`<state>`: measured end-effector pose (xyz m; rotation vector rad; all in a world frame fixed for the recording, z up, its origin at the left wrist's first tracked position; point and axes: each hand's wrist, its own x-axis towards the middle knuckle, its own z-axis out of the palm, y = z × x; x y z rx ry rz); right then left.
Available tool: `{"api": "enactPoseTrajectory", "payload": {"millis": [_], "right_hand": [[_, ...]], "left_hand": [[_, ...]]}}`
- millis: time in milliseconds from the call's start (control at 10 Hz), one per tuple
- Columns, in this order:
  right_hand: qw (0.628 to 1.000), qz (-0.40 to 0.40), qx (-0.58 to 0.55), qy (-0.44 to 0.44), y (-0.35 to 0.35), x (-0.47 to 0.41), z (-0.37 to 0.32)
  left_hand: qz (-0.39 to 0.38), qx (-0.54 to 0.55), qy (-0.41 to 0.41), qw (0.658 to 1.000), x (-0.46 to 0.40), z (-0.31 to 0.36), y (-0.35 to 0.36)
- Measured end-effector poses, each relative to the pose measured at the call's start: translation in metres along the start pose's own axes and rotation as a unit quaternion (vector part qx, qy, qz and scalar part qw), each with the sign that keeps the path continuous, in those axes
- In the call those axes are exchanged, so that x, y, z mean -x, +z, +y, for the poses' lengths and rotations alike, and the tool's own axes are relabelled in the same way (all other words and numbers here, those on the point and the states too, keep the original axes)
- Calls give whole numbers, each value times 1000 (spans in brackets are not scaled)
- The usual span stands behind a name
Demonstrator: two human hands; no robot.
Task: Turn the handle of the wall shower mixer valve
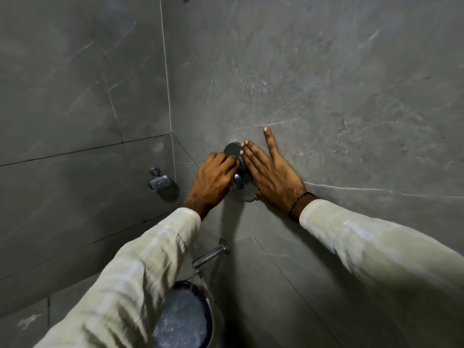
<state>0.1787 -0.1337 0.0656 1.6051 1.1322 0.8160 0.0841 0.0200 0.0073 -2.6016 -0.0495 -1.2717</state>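
Observation:
A chrome shower mixer valve (232, 149) sits on the grey tiled wall, its round plate partly hidden by both hands. My left hand (213, 179) is curled around the valve's handle (238, 180) from the left, fingers closed on it. My right hand (271, 172) lies flat against the wall just right of the valve, fingers spread and pointing up, its fingertips overlapping the plate's edge. A dark bracelet circles the right wrist. Both arms wear cream sleeves.
A chrome spout (209, 254) juts from the wall below the valve, with water falling into a dark blue bucket (180, 317) beneath it. A chrome soap dish (158, 181) hangs on the left wall near the corner.

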Motion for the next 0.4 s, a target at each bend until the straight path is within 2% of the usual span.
{"api": "enactPoseTrajectory", "payload": {"millis": [100,200,300,400], "right_hand": [[1000,-2,-5,2,-4,1,0],[999,-15,-43,6,-12,10,4],[992,-29,-114,36,-25,43,11],[983,-26,-156,88,-41,81,24]], "left_hand": [[-5,-89,4,996,1,4,-3],[-102,-125,-30,986,-3,19,-18],[-284,-111,-103,947,0,36,-48],[-329,-91,-114,933,11,53,-76]]}}
